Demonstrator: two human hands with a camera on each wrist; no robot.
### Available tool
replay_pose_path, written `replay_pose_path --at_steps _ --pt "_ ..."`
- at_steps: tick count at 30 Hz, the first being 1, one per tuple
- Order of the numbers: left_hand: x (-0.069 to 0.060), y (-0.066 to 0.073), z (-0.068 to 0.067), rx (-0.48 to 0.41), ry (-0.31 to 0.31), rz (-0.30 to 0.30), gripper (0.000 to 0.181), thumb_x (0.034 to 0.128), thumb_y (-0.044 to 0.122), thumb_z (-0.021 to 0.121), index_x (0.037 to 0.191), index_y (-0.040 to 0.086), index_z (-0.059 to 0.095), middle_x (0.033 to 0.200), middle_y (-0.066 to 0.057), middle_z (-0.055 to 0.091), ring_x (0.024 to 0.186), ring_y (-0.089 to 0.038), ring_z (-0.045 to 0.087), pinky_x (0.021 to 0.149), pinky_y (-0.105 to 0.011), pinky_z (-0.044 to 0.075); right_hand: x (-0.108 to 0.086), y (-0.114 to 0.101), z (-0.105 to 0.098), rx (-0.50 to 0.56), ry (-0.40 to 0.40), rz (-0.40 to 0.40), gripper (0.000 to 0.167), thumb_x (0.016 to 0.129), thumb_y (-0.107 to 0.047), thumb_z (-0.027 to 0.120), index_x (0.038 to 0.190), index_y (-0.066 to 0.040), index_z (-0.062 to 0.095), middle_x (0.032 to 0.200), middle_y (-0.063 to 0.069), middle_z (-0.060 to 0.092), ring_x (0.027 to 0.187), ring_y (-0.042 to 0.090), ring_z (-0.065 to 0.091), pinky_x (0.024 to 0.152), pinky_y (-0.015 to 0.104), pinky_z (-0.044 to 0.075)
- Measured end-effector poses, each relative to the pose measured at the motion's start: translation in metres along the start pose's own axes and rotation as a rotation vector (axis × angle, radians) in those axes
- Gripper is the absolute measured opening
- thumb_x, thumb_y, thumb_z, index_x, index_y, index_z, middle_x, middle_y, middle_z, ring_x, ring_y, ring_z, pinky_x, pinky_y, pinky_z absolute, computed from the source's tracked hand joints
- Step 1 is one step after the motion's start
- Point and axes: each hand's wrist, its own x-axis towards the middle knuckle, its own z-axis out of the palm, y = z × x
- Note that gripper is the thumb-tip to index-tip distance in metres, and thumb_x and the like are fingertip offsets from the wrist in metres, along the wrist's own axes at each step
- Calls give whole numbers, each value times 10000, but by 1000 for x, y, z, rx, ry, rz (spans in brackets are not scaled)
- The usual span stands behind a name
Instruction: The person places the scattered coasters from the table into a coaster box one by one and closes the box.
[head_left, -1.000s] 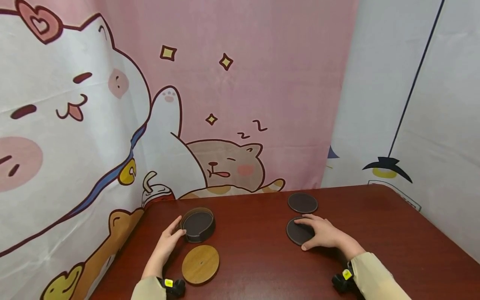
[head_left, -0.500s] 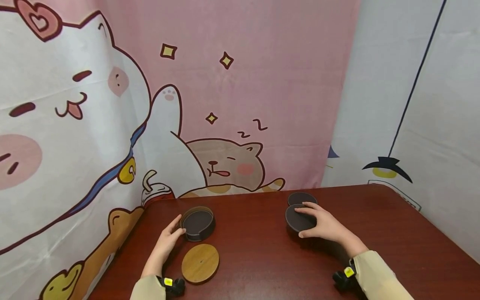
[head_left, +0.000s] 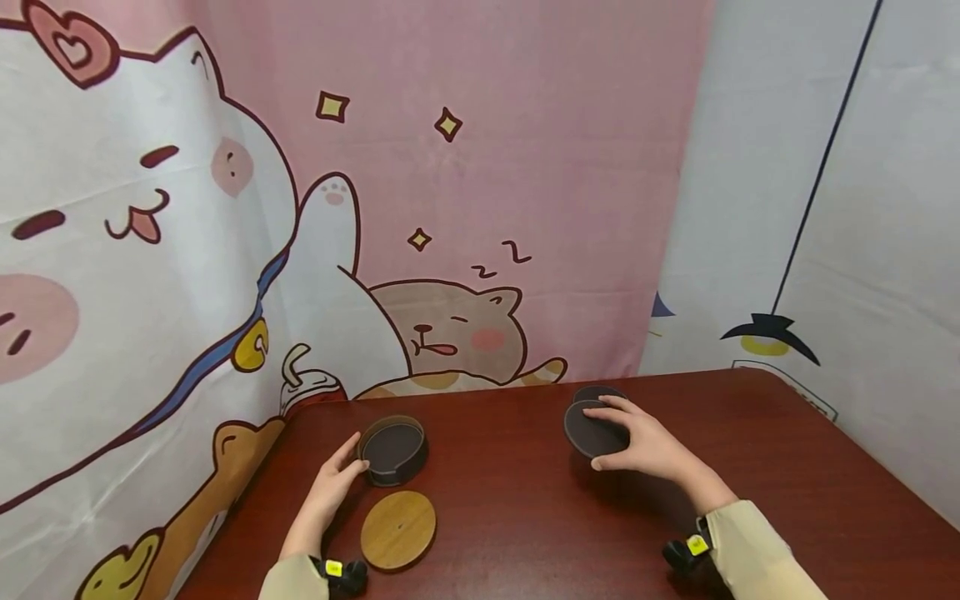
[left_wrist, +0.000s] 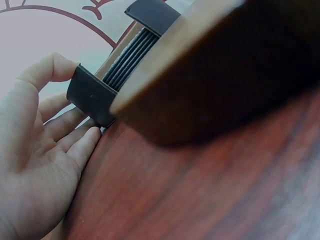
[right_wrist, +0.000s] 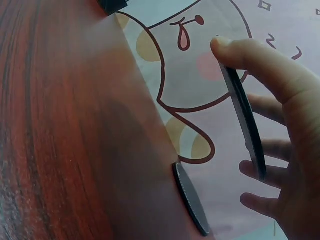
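Note:
My left hand (head_left: 331, 487) grips the left side of a round black coaster holder (head_left: 416, 468). In the left wrist view the thumb is at the holder's rim (left_wrist: 91, 95), with the fingers along its outer wall. Several stacked black coasters (left_wrist: 131, 59) show through the holder's gap. Above the table on the right, my right hand (head_left: 651, 442) holds a round black coaster (head_left: 588, 430) by its edge, thumb on the near side and fingers on the far side. Another black coaster (right_wrist: 191, 200) lies flat behind it, partly covered in the head view.
A round wooden disc (head_left: 398, 531) lies in front of the holder and fills much of the left wrist view. The reddish-brown table (head_left: 502, 483) reaches back to a printed cartoon curtain (head_left: 570, 208), with another pale curtain at the right.
My right hand has lifted the nearer coaster off the table and moved it up and slightly left. My left hand has stayed at the holder.

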Motion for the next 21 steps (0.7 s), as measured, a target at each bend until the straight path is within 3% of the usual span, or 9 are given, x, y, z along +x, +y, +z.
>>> replay_pose_path --at_steps 8,15,19,21 --pt "-1 1 -1 -1 -13 4 662 919 169 591 1520 93 323 1543 -212 280 1428 -392 184 1105 -592 169 1 5 5 2 -8 23 723 710 -421 831 1361 -231 581 1478 142 386 1300 446 371 810 453 467" --pt "0 7 -5 6 -12 32 656 940 172 578 1524 67 299 1542 -244 256 1423 -415 177 1105 -596 156 16 5 14 2 -1 22 718 710 -449 824 1358 -261 579 1489 105 381 1291 423 404 840 473 453" --pt "-11 23 -2 -14 -28 11 641 936 111 567 1512 21 301 1545 -250 238 1422 -429 158 1108 -592 145 25 0 19 -9 -24 17 720 697 -440 836 1353 -291 578 1498 81 375 1285 381 416 832 458 448" --pt "-12 22 -1 -9 -25 13 639 934 117 573 1509 20 311 1542 -248 244 1418 -436 166 1106 -594 152 31 -4 21 -26 -34 1 721 691 -445 839 1349 -305 579 1496 66 379 1266 350 437 827 450 448"
